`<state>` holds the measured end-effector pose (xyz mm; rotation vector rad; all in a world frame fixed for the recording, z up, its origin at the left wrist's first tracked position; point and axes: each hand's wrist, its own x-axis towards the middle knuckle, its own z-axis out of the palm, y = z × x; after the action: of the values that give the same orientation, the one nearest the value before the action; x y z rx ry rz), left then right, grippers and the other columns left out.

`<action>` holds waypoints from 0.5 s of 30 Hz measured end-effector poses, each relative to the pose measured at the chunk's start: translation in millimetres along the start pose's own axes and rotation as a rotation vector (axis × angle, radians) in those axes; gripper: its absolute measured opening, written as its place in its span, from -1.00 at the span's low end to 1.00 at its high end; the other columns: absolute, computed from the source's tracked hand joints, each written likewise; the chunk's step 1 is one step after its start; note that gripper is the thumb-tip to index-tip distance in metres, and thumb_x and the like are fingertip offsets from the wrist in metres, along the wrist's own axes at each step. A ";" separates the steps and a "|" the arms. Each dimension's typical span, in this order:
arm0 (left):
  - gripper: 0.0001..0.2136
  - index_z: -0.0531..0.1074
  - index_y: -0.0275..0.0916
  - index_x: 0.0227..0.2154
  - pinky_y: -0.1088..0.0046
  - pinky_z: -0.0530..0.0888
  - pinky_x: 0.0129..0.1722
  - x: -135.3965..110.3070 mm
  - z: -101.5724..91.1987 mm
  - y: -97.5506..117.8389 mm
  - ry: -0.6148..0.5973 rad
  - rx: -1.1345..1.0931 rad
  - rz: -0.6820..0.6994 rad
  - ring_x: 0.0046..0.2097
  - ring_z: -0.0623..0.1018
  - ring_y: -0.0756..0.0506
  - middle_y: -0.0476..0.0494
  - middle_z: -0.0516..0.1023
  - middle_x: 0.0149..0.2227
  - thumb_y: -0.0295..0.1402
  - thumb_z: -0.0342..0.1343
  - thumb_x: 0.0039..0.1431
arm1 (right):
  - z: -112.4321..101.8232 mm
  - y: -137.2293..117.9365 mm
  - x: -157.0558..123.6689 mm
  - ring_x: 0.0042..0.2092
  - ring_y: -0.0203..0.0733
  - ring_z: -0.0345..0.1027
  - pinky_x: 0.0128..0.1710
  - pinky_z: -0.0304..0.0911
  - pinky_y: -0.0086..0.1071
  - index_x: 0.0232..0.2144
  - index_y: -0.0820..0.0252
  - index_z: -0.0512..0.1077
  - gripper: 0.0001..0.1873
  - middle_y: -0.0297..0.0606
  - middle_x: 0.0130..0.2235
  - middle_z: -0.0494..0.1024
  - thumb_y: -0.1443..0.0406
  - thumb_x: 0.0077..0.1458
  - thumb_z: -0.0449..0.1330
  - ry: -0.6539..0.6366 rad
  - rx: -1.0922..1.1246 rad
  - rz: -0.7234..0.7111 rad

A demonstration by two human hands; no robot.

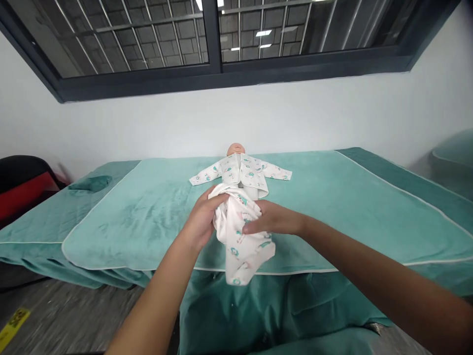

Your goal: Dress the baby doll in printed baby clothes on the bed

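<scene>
Doll: lies on its back, head [235, 148] toward the wall [155, 125]; it is the reference for all positions below.
Jacket: the white printed jacket [231, 170] is on the doll's upper body, sleeves spread out to both sides, its front edges parted toward the hem.
Garment in hand: the white printed garment [240, 241] is on your side of the doll, just below the jacket hem, bunched at the top; its lower end hangs toward you, past the piped edge of the teal cover. You cannot tell from this view whether it touches the doll, whose lower body is hidden.
Left hand: your left hand [201, 219] is closed around the bunched upper edge, thumb over the fabric, on the left of the doll's midline.
Right hand: your right hand [268, 217] grips the garment from the right of that midline, thumb flat on its front; the other fingers are mostly hidden.
Teal cover: the teal cover [121, 217] lies beneath the doll and extends well to both sides of it.
Window: the dark-framed window [218, 79] is beyond and above the doll.
Left periphery: a black and red object [25, 190] stands well to the left of the doll.
</scene>
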<state>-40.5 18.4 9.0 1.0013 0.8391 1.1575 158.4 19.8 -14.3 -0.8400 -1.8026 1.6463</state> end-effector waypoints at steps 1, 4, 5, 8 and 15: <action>-0.64 0.52 -0.26 -0.13 0.42 0.49 -0.24 -1.3 -1.1 -2.8 -0.003 -0.003 -0.036 -0.19 0.62 -0.17 -0.16 0.65 -0.21 -0.32 0.34 -0.03 | 1.2 0.7 -1.4 -0.13 -0.08 0.49 -0.14 0.38 -0.26 -0.14 0.18 0.57 -0.60 -0.24 -0.16 0.63 0.11 -0.01 0.41 -0.019 0.004 0.020; -0.58 0.52 -0.26 -0.06 0.37 0.50 -0.22 -9.5 -3.5 -9.6 -0.063 0.025 -0.147 -0.21 0.63 -0.18 -0.20 0.66 -0.23 -0.23 0.35 0.01 | 2.6 1.0 -2.4 -0.12 -0.09 0.51 -0.11 0.38 -0.24 -0.08 0.18 0.55 -0.61 -0.20 -0.14 0.63 0.11 0.08 0.34 0.105 0.192 -0.044; -0.55 0.52 -0.27 -0.05 0.35 0.50 -0.20 -12.9 -3.8 -10.9 -0.115 0.057 -0.190 -0.20 0.63 -0.19 -0.21 0.66 -0.23 -0.22 0.37 -0.01 | 2.8 1.4 -2.0 -0.13 -0.09 0.51 -0.11 0.38 -0.25 -0.06 0.19 0.54 -0.60 -0.18 -0.13 0.63 0.11 0.09 0.33 0.161 0.273 -0.082; -0.52 0.56 -0.30 -0.10 0.30 0.50 -0.14 -20.8 -3.4 -13.3 -0.314 0.188 -0.305 -0.16 0.62 -0.23 -0.25 0.66 -0.18 -0.26 0.45 -0.13 | 4.0 5.4 -1.2 -0.20 -0.10 0.52 -0.17 0.39 -0.27 -0.06 0.21 0.53 -0.58 -0.15 -0.17 0.63 0.10 0.09 0.33 0.227 0.436 -0.129; -0.59 0.53 -0.25 -0.16 0.41 0.49 -0.26 -12.9 -1.5 -31.4 0.024 -0.008 -0.098 -0.24 0.62 -0.16 -0.14 0.66 -0.23 -0.27 0.42 -0.11 | 9.8 23.7 -10.3 -0.16 -0.13 0.50 -0.16 0.38 -0.30 -0.08 0.19 0.55 -0.55 -0.22 -0.17 0.63 0.15 -0.03 0.43 0.030 0.326 -0.007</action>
<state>-34.3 3.1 -20.6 0.9312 0.8923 1.0904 159.7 6.8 -38.7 -0.7050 -1.4595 1.8467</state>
